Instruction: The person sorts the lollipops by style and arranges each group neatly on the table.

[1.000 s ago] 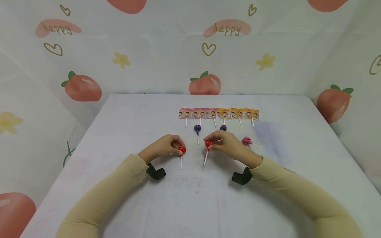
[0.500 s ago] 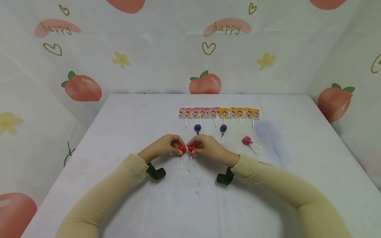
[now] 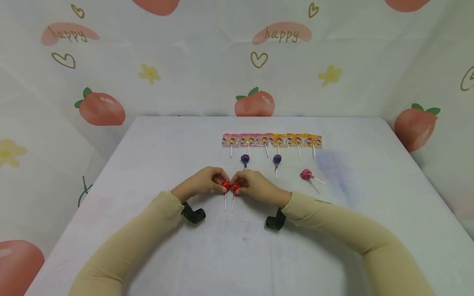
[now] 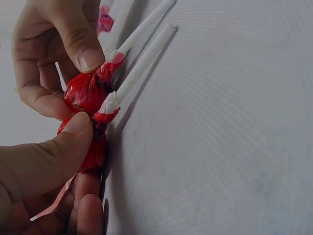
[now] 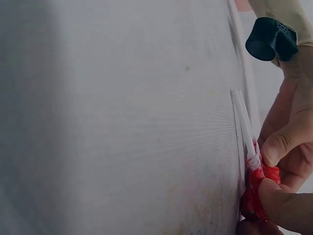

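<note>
My left hand (image 3: 207,181) pinches a red-wrapped lollipop (image 4: 95,152) by its candy head, thumb on the near side. Close beside it, my right hand (image 3: 257,188) pinches a second red lollipop (image 4: 84,92) the same way. The two heads sit side by side low over the white cloth, with both white sticks pointing toward my body. In the right wrist view the right hand's red lollipop (image 5: 253,196) partly covers the other one. Just beyond the right hand lies a purple lollipop (image 3: 245,158), its stick partly hidden by the fingers.
Another purple lollipop (image 3: 277,159) lies to its right, and a pink lollipop (image 3: 306,174) farther right, stick angled aside. Behind them runs a row of flat-packed lollipops in pink wrappers (image 3: 249,140) and orange wrappers (image 3: 297,140). A patterned curtain (image 3: 203,61) stands behind the white table (image 3: 237,259).
My right hand has carried its red lollipop leftward until it sits beside the left one, uncovering the right-hand purple lollipop. The left hand has stayed in place.
</note>
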{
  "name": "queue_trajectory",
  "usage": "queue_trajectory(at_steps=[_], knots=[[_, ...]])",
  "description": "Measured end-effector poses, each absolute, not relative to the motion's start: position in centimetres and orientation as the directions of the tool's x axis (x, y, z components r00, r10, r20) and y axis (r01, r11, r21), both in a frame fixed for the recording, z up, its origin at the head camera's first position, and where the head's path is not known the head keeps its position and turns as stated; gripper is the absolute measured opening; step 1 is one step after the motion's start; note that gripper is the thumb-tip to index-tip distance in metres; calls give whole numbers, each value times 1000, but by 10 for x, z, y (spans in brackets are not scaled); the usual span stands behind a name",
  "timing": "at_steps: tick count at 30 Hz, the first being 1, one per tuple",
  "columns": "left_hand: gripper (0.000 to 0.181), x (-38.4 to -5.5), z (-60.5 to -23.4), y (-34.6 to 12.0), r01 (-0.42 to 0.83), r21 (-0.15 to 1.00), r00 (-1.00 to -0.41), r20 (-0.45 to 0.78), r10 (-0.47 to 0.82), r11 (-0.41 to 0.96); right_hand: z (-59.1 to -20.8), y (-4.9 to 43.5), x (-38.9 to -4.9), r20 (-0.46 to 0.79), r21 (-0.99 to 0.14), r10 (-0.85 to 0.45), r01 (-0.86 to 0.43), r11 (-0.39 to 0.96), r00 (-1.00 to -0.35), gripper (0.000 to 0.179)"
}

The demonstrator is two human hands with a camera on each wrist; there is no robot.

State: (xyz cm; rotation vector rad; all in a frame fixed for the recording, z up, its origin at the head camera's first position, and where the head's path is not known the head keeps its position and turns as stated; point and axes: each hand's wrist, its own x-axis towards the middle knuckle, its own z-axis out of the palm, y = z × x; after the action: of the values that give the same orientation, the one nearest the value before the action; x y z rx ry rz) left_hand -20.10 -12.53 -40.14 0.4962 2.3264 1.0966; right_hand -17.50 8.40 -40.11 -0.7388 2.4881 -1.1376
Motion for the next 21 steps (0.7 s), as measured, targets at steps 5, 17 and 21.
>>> queue_trajectory(at_steps=[5,17,21], knots=[[25,-201,-402,-126,105,787,-800,-297,522,608,-401,84,-175,-60,-767,-580,-335,547,-812,20],[26,-201,-402,-126,108,782,-799,-299,522,614,-403,83,-178,-67,-767,-585,-333,549,-808,20],[26,-202,-403,-126,105,785,-798,-300,523,610,-402,84,-177,-75,-770,-581,-323,551,-811,21]])
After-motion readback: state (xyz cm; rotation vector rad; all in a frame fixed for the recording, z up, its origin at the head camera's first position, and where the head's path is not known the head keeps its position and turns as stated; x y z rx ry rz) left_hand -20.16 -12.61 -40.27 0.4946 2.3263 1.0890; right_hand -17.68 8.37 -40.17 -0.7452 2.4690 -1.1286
